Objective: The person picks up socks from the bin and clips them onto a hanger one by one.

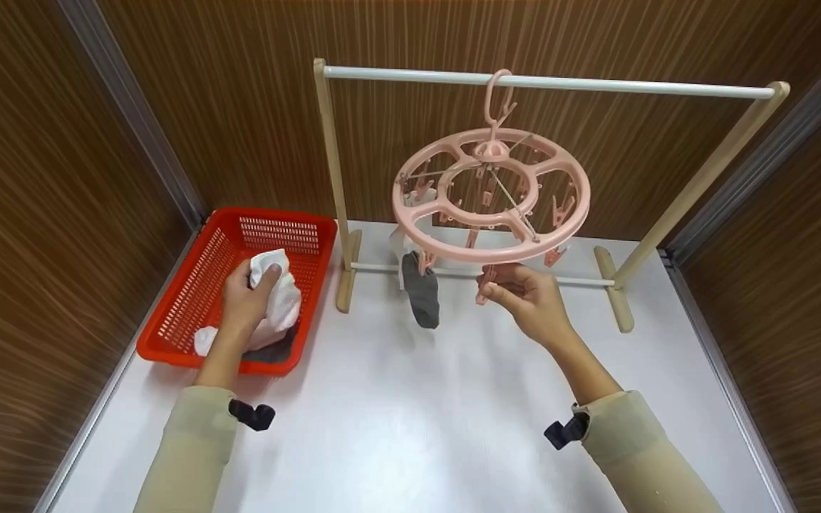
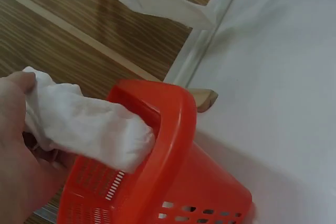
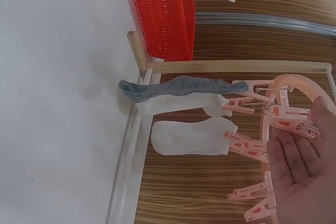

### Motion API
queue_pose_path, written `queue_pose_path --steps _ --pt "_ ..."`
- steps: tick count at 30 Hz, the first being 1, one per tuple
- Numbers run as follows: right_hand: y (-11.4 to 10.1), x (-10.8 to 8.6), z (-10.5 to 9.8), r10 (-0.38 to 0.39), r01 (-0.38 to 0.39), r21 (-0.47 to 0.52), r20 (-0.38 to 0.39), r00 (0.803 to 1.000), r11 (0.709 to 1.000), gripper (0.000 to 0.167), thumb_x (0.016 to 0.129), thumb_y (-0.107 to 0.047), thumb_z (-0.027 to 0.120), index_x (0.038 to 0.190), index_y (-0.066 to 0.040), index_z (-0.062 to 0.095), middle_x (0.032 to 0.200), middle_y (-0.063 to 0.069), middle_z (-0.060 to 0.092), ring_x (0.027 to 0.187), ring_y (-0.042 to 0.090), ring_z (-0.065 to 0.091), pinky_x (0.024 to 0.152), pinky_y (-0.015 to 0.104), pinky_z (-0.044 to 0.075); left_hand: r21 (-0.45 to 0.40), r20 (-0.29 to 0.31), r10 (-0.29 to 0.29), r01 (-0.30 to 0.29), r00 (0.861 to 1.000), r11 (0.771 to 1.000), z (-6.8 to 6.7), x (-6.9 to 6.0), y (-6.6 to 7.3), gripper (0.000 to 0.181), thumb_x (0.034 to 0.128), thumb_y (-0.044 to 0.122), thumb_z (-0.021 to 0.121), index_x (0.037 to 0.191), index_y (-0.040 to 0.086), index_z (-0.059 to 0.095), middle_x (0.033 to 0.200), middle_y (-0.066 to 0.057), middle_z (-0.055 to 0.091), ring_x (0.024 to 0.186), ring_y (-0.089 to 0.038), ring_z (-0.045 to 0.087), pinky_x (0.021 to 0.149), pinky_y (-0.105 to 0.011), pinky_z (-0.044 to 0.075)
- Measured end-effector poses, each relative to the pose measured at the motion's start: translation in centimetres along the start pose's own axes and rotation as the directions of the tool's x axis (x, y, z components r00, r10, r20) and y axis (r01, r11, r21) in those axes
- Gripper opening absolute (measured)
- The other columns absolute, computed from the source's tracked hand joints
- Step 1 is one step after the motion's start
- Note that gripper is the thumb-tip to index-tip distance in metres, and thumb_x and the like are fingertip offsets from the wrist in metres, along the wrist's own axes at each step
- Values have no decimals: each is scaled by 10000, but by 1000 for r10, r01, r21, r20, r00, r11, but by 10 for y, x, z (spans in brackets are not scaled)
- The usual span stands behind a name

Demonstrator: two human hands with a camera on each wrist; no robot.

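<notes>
My left hand [image 1: 243,303] holds a white sock [image 1: 285,296] over the red basket [image 1: 156,352]. In the left wrist view this sock [image 2: 97,127] droops from my fingers toward the basket's rim. A pink clothespin [image 1: 483,291] at the front of the round pink hanger [image 1: 482,254] is between the thumb and fingers of my right hand [image 1: 542,306]. No cloth shows in that clothespin [image 3: 291,114] in the right wrist view. To its left, a grey sock [image 1: 422,293] hangs from another clip. White socks hang there too, one of them [image 3: 194,137] plainly seen in the right wrist view.
The hanger hooks over the white rail [image 1: 631,85] of a wooden-legged rack [image 1: 695,189]. Several pink clips dangle around its ring. More white cloth and a grey piece [image 1: 275,349] lie in the basket. Wood-patterned walls [image 1: 47,214] enclose the white table [image 1: 396,427].
</notes>
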State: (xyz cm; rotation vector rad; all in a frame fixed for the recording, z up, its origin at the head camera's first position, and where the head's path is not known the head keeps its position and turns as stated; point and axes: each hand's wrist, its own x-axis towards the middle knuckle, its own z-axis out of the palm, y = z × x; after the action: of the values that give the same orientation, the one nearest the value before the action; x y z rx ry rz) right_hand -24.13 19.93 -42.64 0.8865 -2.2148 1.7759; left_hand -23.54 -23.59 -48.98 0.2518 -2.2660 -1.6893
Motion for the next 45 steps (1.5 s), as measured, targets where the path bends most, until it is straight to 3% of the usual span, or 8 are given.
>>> queue_pose_path --steps 4,8,12,15,21,29,38,45 --pt "2 -1 0 -1 1 -3 -2 1000 1000 135 905 69 658 1018 141 671 888 249 715 785 228 722 761 245 591 20 42 57 -58 997 998 1 -13 29 295 1005 163 589 1093 -110 657 945 -222 657 759 -105 572 664 -164 471" --pt "1 -1 0 7 -7 1 -2 1000 1000 145 904 71 657 1026 150 665 898 260 712 808 208 721 775 244 590 56 44 89 -91 995 994 6 -21 47 264 988 149 622 1046 -102 677 897 -212 655 714 -119 576 617 -160 473" --pt "-1 -1 0 24 -24 -4 -7 1000 1000 160 909 59 659 1042 146 667 908 247 716 834 174 716 798 241 586 44 19 196 -197 980 979 15 -21 53 209 950 86 666 1066 -85 693 917 -208 690 734 -104 587 653 -155 481" --pt "-1 0 0 31 -31 -5 -9 999 999 153 913 52 657 1043 131 673 899 230 721 830 194 717 811 249 586 14 -1 251 -251 968 968 24 -17 46 194 943 81 674 1054 -76 700 928 -211 699 742 -90 578 659 -151 471" --pt "7 3 -1 16 -15 56 -17 1000 998 119 924 84 620 1023 124 671 857 267 705 780 300 714 824 301 595 -62 83 219 -214 972 975 41 -14 48 225 955 191 682 1100 22 719 1000 -126 710 805 -131 607 689 -185 529" --pt "22 5 -1 53 -43 163 -57 997 986 110 931 71 616 1010 124 674 856 276 713 710 233 732 793 336 605 -51 122 332 -328 935 943 71 -28 68 172 905 164 742 1034 50 755 898 -90 723 735 -130 563 626 -182 458" --pt "19 7 1 15 1 233 -70 997 973 131 944 21 629 993 138 662 877 292 698 707 255 732 754 411 608 -112 229 331 -314 915 943 94 -56 117 159 936 74 680 1030 -52 704 950 -177 715 792 -154 612 701 -251 537" --pt "18 7 3 -3 24 262 -81 997 965 136 957 22 609 992 144 658 875 347 674 700 275 731 733 428 607 -109 279 364 -348 889 931 126 -48 92 160 924 190 722 1029 71 741 920 -58 734 751 -148 620 645 -269 550"
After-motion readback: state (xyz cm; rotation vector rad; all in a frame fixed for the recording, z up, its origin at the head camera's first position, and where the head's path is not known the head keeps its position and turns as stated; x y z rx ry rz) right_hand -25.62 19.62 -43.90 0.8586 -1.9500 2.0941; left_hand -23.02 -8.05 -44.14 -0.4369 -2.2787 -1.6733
